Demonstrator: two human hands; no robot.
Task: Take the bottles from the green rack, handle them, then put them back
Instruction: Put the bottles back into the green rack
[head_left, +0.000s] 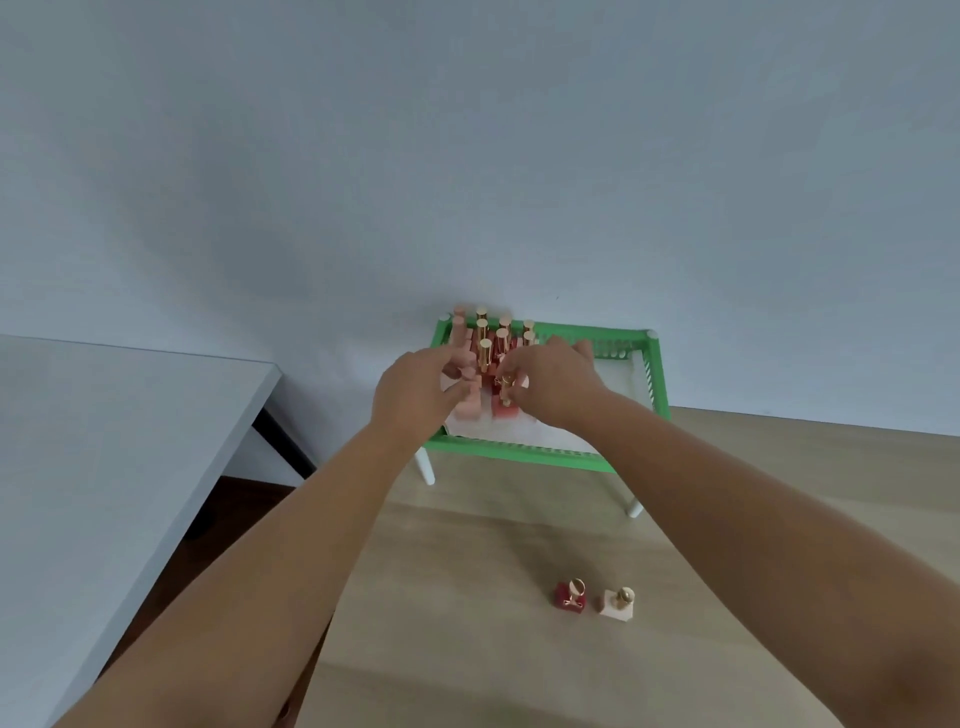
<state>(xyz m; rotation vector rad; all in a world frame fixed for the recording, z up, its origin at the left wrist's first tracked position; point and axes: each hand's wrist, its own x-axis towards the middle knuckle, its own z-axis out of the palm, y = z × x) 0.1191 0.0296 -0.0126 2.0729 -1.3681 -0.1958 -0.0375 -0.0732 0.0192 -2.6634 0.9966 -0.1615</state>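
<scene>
A green rack (655, 374) on white legs stands against the wall on a wooden table. Several small bottles with gold caps (484, 347) stand packed in its left half. My right hand (550, 382) reaches into the rack and pinches the gold cap of a pink-red bottle (506, 408) at the front of the group. My left hand (421, 392) is beside it at the rack's left, fingers spread and touching the pale pink bottles (464, 408); whether it grips one is not clear. On the table in front stand a dark red bottle (570, 597) and a cream bottle (618, 605).
The rack's right half shows its white liner (615, 376). A white table (104, 426) stands to the left, with a dark gap between it and the wooden table (467, 571). A plain wall rises behind the rack.
</scene>
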